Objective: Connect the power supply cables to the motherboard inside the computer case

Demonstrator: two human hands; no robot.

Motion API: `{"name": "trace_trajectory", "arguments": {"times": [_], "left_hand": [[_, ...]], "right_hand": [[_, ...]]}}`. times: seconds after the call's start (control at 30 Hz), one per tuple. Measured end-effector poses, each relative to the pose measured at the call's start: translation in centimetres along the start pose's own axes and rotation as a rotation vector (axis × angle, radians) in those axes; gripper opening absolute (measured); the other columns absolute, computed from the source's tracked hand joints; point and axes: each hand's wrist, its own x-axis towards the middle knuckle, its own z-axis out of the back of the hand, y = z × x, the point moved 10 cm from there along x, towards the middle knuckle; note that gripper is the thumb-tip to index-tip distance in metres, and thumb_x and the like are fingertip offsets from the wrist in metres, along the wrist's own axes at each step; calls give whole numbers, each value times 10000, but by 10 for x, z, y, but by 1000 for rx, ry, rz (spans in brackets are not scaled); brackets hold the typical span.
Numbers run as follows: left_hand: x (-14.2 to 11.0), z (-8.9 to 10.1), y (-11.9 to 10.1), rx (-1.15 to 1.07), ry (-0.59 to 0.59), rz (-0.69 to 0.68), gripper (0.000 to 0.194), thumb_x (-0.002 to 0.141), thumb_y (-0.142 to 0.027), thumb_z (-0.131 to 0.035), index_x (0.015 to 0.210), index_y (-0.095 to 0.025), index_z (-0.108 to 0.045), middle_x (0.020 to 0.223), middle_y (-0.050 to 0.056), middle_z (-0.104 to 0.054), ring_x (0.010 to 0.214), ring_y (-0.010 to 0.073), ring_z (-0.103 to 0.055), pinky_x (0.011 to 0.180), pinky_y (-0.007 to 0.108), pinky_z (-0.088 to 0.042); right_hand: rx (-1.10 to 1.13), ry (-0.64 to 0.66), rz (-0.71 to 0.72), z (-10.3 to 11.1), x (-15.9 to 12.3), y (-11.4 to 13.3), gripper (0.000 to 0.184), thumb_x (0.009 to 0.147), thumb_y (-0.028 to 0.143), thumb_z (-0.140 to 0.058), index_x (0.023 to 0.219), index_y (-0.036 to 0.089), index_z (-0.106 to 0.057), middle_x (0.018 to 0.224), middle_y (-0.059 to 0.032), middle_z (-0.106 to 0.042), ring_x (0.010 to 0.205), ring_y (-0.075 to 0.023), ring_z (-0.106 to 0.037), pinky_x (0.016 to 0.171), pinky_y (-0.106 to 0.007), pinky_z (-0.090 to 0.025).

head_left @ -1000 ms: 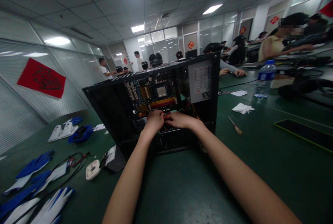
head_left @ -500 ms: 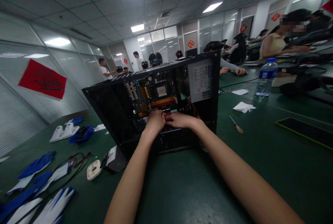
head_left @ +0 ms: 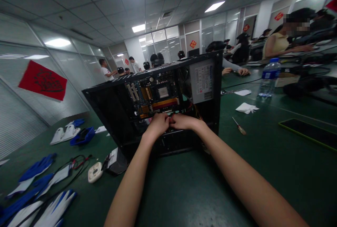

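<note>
A black computer case (head_left: 105, 114) stands open-sided on the table, its motherboard (head_left: 163, 91) and silver power supply (head_left: 202, 81) showing. My left hand (head_left: 159, 123) and my right hand (head_left: 182, 121) reach into its lower part, just below the motherboard. Their fingertips are bent and nearly meet. Between them shows a bit of red, which looks like a thin cable (head_left: 172, 117); both hands are closed on it, though the fingers cover most of it. Yellow and dark wires (head_left: 198, 112) hang from the power supply beside my right hand.
Left on the green table (head_left: 173, 188) are blue-and-white gloves (head_left: 55, 207), a blue tray (head_left: 83, 136), loose cables (head_left: 79, 163), a white square object (head_left: 95, 172) and a dark boxy part (head_left: 116, 162). Rightward lie a screwdriver (head_left: 239, 127), tissue (head_left: 246, 108), water bottle (head_left: 270, 77) and phone (head_left: 310, 132).
My left hand has shifted slightly right, closer to my right hand, and less of the red shows between them. The case has hardly moved.
</note>
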Motion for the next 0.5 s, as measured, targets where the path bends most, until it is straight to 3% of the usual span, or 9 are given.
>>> {"name": "trace_trajectory", "arguments": {"times": [0.23,0.5], "left_hand": [[1,-12,2,-19,90,-30,290,917,-202,-486,809,-156,-751,807,121,-751,763,227,-680,684,301,-432],[-3,-12,1,-27,144,5,269,902,-240,-533,819,-146,-771,819,123,-757,783,225,-690,683,296,-447]], "right_hand": [[-96,56,-110,-3,-2,-10,316,901,221,-517,1024,64,-761,982,-189,-756,779,-224,-680,613,-247,-407],[-159,137,-177,-5,-8,-8,361,901,223,-521,1096,46,-768,1042,-223,-753,873,-272,-718,634,-274,-439]]}}
